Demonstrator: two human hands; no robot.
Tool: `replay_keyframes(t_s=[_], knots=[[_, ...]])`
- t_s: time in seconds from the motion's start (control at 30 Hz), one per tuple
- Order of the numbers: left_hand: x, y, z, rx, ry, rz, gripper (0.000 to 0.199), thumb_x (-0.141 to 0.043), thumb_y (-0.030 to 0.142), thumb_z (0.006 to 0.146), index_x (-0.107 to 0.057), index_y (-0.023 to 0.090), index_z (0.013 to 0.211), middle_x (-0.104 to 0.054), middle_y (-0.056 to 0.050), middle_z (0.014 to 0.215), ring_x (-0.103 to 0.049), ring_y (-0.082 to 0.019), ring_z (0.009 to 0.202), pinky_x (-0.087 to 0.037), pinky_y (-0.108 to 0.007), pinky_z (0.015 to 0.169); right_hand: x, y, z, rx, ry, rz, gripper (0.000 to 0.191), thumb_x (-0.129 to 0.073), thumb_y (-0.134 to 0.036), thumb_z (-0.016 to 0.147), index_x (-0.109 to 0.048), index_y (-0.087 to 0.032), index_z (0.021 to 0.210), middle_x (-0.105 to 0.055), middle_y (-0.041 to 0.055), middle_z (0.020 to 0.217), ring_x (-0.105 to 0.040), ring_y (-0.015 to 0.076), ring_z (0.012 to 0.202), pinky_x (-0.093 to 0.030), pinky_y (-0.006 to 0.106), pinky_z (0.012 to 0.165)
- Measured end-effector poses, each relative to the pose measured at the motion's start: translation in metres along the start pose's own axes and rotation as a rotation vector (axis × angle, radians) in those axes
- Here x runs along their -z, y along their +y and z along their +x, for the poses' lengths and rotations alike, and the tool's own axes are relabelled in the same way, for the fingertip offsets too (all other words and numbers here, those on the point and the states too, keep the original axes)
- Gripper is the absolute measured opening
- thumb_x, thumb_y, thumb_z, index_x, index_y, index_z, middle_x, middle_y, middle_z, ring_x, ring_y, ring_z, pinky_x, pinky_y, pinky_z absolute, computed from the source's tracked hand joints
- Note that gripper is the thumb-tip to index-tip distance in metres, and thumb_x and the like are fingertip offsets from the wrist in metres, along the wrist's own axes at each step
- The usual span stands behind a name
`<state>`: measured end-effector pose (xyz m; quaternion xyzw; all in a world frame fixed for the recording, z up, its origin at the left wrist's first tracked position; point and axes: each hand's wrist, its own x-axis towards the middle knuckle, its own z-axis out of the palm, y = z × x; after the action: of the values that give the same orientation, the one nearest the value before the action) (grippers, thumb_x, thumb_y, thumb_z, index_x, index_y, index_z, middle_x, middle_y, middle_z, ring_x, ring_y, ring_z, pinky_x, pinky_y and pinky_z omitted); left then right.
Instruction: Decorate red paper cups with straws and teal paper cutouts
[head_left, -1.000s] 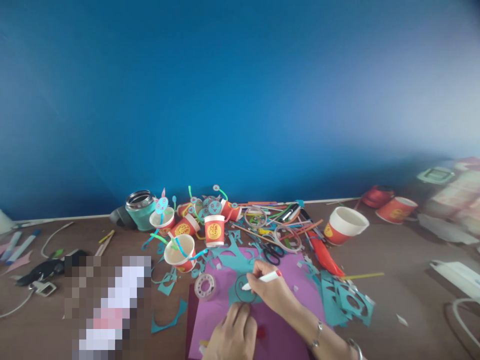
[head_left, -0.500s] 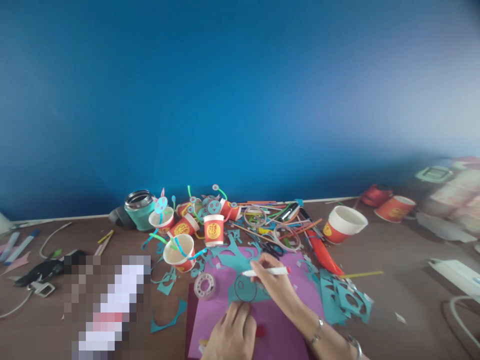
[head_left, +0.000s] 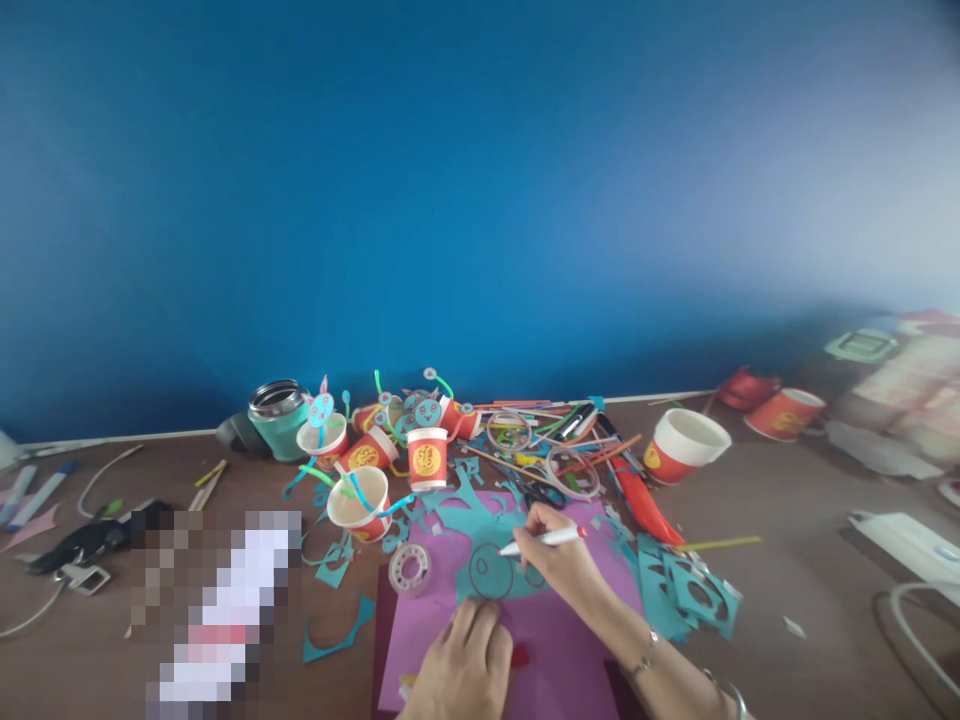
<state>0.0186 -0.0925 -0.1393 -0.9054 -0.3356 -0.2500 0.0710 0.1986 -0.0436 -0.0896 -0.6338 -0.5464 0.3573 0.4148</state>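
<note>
A: Where's the marker [head_left: 556,537]?

B: In the right hand [head_left: 561,565], whose grip is closed around the barrel; the tip points left, by the upper right edge of the larger drawn circle [head_left: 496,580] on the blue paper [head_left: 480,525]. I can't tell if it touches

A: And the left hand [head_left: 469,655]?

B: Its fingers are bent, the tips at the blue paper's lower edge; the palm side is hidden, so I can't tell whether that grip holds anything

A: How much room is there around the blue paper?

B: Leftward it's tight: the tape roll [head_left: 409,570] sits on the left edge of the purple paper [head_left: 420,640]. At the far edge, the scissors [head_left: 551,495] lie just beyond the right hand, with the upright cup [head_left: 428,460] to their left

A: To the right?

B: Wider; purple paper runs on past the right hand to its edge, then cut scraps [head_left: 686,600], then a broad stretch of brown desk [head_left: 765,640] with a small white scrap [head_left: 794,628] on it
</note>
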Motion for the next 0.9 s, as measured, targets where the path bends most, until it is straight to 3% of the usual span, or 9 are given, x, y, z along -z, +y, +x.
replay_keyframes(t_s=[0.3,0.53,0.77,0.9], knots=[[0.0036,-0.0037,-0.0019,-0.035,-0.100,-0.013,0.014,-0.048,0.014,0.087,-0.056,0.017,0.099,-0.065,-0.006,0.100,-0.058,-0.019,0.095,-0.051,-0.023,0.076,-0.0034,0.0071,0.0000,-0.024,-0.069,-0.043,0.021,-0.051,-0.028,0.073,-0.037,-0.023,0.057,-0.051,-0.0060,0.043,-0.042,0.0092,0.039,-0.030,0.020,0.040],[0.0023,-0.0037,-0.0035,-0.040,-0.113,-0.003,0.016,-0.046,0.012,0.088,-0.056,0.017,0.099,-0.065,-0.006,0.101,-0.058,-0.019,0.095,-0.051,-0.023,0.077,-0.0034,0.0063,-0.0001,-0.005,-0.072,-0.048,0.022,-0.051,-0.028,0.074,-0.038,-0.023,0.057,-0.051,-0.0052,0.045,-0.042,0.0098,0.042,-0.031,0.020,0.041],[0.0033,-0.0051,-0.0035,-0.032,-0.202,-0.006,0.017,-0.047,0.016,0.089,-0.056,0.018,0.103,-0.065,-0.006,0.106,-0.058,-0.019,0.100,-0.051,-0.022,0.078,-0.0035,0.0067,-0.0001,0.013,-0.068,-0.057,0.022,-0.052,-0.028,0.074,-0.039,-0.023,0.058,-0.051,-0.0053,0.047,-0.043,0.0099,0.044,-0.032,0.020,0.042],[0.0052,-0.0042,-0.0026,-0.026,-0.181,-0.017,0.016,-0.049,0.014,0.088,-0.056,0.018,0.102,-0.065,-0.006,0.106,-0.058,-0.019,0.099,-0.051,-0.023,0.079,-0.0034,0.0040,-0.0009,0.018,-0.046,-0.050,0.023,-0.052,-0.030,0.074,-0.037,-0.024,0.057,-0.050,-0.0052,0.047,-0.042,0.0103,0.044,-0.032,0.020,0.042]])
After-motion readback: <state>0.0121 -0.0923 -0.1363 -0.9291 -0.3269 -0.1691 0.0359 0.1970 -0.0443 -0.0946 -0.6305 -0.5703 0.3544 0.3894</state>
